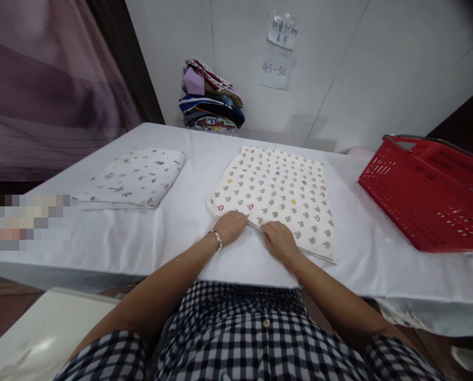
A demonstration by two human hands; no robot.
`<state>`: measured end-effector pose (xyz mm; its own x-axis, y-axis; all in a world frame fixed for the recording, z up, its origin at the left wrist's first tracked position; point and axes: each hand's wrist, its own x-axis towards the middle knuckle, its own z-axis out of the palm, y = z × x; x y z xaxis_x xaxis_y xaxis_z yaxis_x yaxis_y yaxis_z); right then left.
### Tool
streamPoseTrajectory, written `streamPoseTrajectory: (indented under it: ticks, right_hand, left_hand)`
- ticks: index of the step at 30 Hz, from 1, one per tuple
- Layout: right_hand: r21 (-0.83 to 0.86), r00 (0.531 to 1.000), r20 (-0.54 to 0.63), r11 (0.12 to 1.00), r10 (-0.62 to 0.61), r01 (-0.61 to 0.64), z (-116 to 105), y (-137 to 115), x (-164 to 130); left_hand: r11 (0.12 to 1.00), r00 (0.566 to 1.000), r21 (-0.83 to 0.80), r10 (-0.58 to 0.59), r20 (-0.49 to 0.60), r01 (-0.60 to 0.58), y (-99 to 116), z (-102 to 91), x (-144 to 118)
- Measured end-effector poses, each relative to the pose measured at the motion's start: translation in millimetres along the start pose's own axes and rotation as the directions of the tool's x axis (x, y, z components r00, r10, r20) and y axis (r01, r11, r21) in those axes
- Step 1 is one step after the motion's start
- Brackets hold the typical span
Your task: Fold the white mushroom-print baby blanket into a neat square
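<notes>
A folded cream cloth with small grey and coloured mushroom prints (278,185) lies flat on the white-covered table (192,248) in front of me. My left hand (231,226), with a silver bracelet at the wrist, is closed on the cloth's near edge, left of its middle. Close beside it, my right hand (279,239) pinches the same edge. Between the two hands the edge is slightly raised. Both sets of fingertips are partly hidden by the hands and the fabric.
A folded white cloth with grey leaf prints (135,177) lies on the left. To the right stands a red plastic basket (430,196). Against the wall is a stack of folded fabrics (212,100). A blurred patch (26,222) covers the table's left edge.
</notes>
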<state>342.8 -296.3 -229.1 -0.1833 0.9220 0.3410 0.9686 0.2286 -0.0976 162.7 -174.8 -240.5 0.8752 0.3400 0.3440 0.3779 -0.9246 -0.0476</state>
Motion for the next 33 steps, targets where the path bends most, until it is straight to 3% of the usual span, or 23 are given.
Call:
streamPoseTrajectory:
  ticks: [5, 10, 17, 23, 33]
  right_hand:
    - [-0.046, 1.0, 0.013, 0.999, 0.005, -0.005, 2.6, 1.6, 2.0]
    - [-0.061, 1.0, -0.01, 0.998, -0.026, 0.026, 5.6, 4.2, 0.4]
    - [-0.087, 0.981, -0.193, 0.996, 0.001, -0.018, -4.3, 15.7, 8.8]
    - [-0.095, 0.99, -0.055, 0.988, -0.129, 0.124, 8.7, 14.6, 2.8]
    - [-0.077, 0.991, 0.098, 0.992, -0.088, 0.096, -1.3, 7.2, 7.5]
  left_hand:
    - [0.999, 0.999, -0.006, -0.037, 0.038, 0.037, 3.2, -5.3, 1.3]
    - [1.0, 1.0, -0.007, 0.01, 0.021, -0.01, 3.1, -7.0, 2.2]
    - [0.998, 0.982, 0.057, 0.03, -0.184, -0.02, -0.9, -7.2, 15.6]
    - [0.993, 0.99, 0.057, 0.106, -0.09, -0.101, -0.4, -6.8, 9.4]
    - [0.994, 0.994, 0.013, 0.112, -0.018, -0.112, 1.7, -13.4, -3.8]
